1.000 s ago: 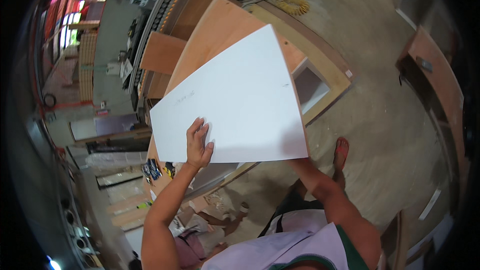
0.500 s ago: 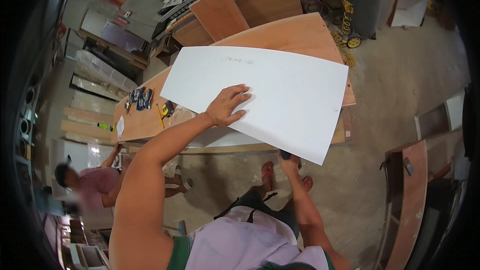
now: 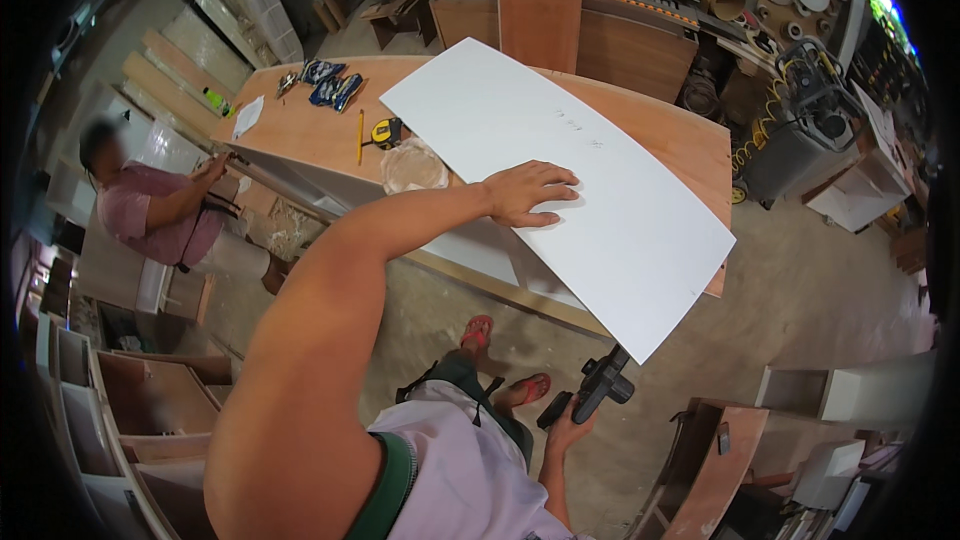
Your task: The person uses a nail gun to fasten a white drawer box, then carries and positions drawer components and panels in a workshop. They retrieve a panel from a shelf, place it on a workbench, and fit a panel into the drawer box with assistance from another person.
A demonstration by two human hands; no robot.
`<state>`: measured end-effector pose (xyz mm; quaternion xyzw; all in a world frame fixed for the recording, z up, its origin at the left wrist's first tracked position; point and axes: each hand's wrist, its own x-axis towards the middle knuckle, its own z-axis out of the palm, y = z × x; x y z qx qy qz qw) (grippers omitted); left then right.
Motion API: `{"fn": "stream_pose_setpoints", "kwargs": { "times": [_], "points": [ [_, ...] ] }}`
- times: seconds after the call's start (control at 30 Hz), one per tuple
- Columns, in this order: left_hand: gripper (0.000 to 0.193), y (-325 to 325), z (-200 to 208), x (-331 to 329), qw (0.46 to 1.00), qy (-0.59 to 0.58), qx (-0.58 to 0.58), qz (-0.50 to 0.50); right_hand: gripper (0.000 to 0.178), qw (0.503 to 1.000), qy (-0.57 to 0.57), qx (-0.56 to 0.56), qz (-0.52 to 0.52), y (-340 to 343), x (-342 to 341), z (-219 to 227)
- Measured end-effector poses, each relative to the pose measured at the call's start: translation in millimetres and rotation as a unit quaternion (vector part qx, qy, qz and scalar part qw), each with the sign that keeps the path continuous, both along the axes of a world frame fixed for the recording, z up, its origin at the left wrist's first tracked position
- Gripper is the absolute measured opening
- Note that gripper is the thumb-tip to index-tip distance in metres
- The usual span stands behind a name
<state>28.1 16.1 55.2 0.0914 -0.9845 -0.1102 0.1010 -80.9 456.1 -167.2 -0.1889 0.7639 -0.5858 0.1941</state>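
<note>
A long white board [image 3: 620, 210] lies slanted across a wooden worktop [image 3: 690, 135], its near right corner jutting past the front edge. My left hand [image 3: 530, 192] rests on the board near its front edge, fingers spread and palm down. Below that jutting corner my right hand [image 3: 568, 428] grips a black handheld power tool [image 3: 603, 385]. The tool's front end is at the board's corner; whether they touch I cannot tell. Faint pencil marks show on the board.
Left on the worktop are a yellow tape measure [image 3: 385, 133], a yellow pencil [image 3: 360, 137], a clear plastic bundle [image 3: 414, 168] and dark blue packets [image 3: 335, 90]. Another person [image 3: 165, 205] stands at the left end. A wheeled grey machine [image 3: 800, 145] and cabinets [image 3: 720, 460] are to the right.
My view has turned to the right. The right hand, mostly under the board before, now shows beyond its corner with the black tool. My left hand stays flat on the board.
</note>
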Motion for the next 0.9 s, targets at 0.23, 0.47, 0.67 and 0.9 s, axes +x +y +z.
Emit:
{"fn": "stream_pose_setpoints", "kwargs": {
  "times": [0.23,0.47,0.67,0.9],
  "points": [
    [0.046,-1.9,-6.7,8.0,0.999,0.041,-0.007,-0.001,0.019,0.992,-0.075,0.084,0.062,-8.3,-16.3,-27.0],
    [0.045,-3.0,-17.1,17.3,0.997,0.063,-0.037,0.005,0.016,0.958,-0.162,0.161,0.172,-27.2,-12.1,-16.6],
    [0.040,13.6,-10.7,24.0,0.979,0.116,-0.148,0.073,0.023,0.961,-0.097,0.168,0.195,-34.4,-8.7,1.7],
    [0.025,158.6,-136.6,128.7,0.810,0.400,0.079,0.421,0.028,0.945,-0.036,0.263,0.193,0.2,7.7,25.0]
  ]
}}
